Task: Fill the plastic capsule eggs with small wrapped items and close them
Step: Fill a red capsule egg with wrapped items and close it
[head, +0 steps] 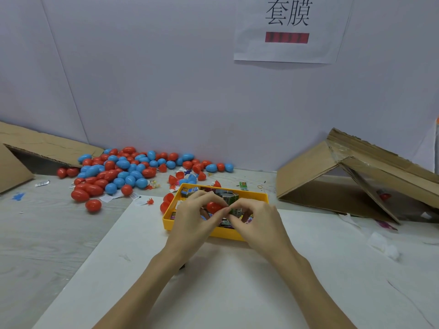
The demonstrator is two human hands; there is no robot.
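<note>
Over the yellow tray [228, 235] my two hands meet. My left hand [193, 216] grips a red egg half [213, 207] between thumb and fingers. My right hand [255, 220] pinches a small green wrapped item [234, 211] right at the egg half's mouth. Several more wrapped items [190, 191] lie in the tray. A large pile of red and blue capsule eggs [123, 170] lies at the back left of the table. Loose red halves [167, 199] sit just left of the tray.
A white sheet [213, 281] covers the near table. An open cardboard box [344, 184] lies tipped at the right, another cardboard box [21, 157] at the far left. Scraps of paper and wrappers [382, 243] lie scattered on the table. A paper sign [287, 29] hangs on the wall.
</note>
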